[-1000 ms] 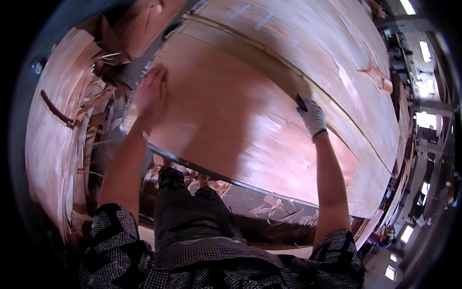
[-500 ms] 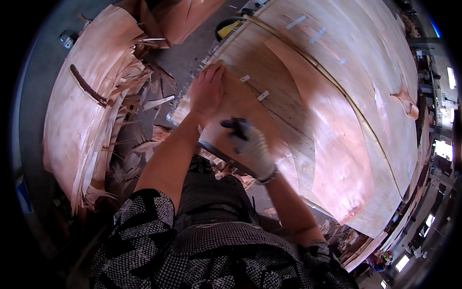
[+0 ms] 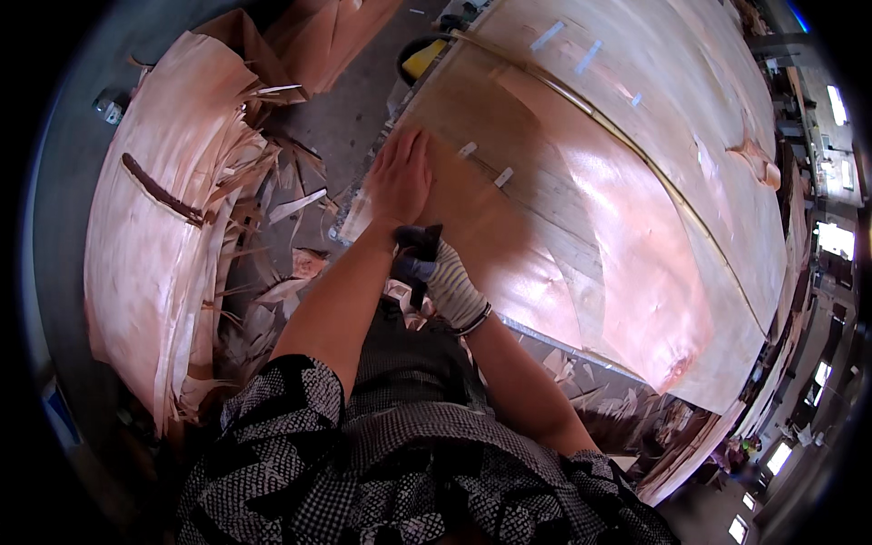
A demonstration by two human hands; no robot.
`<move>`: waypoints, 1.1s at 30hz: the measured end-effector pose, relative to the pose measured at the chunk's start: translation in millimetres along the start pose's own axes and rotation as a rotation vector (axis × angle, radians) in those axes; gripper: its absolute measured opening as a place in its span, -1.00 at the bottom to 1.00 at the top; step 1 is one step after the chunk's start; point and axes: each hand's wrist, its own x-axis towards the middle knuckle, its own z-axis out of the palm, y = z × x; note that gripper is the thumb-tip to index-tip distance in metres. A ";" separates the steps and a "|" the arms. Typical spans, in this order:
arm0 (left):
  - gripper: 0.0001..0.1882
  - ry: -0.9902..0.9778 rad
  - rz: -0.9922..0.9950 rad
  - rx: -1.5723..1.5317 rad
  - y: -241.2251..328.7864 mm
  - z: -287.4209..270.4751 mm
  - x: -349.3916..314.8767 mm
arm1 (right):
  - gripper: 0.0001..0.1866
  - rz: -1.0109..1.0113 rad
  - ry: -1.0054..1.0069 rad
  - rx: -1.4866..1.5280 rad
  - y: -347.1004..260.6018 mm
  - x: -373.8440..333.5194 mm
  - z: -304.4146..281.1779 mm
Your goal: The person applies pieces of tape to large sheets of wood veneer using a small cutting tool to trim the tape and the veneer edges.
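Note:
My bare left hand (image 3: 401,177) lies flat with its fingers stretched out on a thin reddish-brown wood veneer sheet (image 3: 472,204), near the left edge of the worktop. My right hand (image 3: 440,277), in a striped knit glove with dark fingers, is closed just below my left wrist at the near edge of the sheet. A dark, narrow piece shows below its fingers; its kind is hard to make out. Two short white tape pieces (image 3: 503,177) sit along the sheet's far edge. Another pinkish veneer piece (image 3: 640,291) lies to the right on the paler sheets.
A long thin strip (image 3: 654,168) crosses the pale veneer stack (image 3: 699,109). On the left stands a stack of veneer (image 3: 150,245) with ragged edges and a dark curved strip (image 3: 159,189) on top. Scraps litter the floor. A black bowl (image 3: 404,62) with something yellow stands beyond.
My right hand has moved left and nearer to me, from above the sheet to beside my left wrist. The long dark edge seen along the sheet's near side no longer shows there.

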 end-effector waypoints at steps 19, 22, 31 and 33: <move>-0.52 -0.328 0.217 -0.196 -38.2 -25.5 29.3 | -0.84 -0.109 0.514 -0.402 -76.4 48.5 1.1; -0.50 -0.308 0.252 -0.237 -50.9 -20.5 28.1 | -0.82 -0.039 0.597 -0.432 -77.7 94.7 3.4; -0.48 -0.409 0.545 -0.028 -51.6 -24.1 48.6 | -0.76 -0.180 0.845 -1.133 -45.7 130.2 -19.8; -0.45 -0.414 0.638 0.115 -57.1 -23.8 47.3 | -0.76 -0.228 0.782 -1.410 -60.4 121.9 -4.5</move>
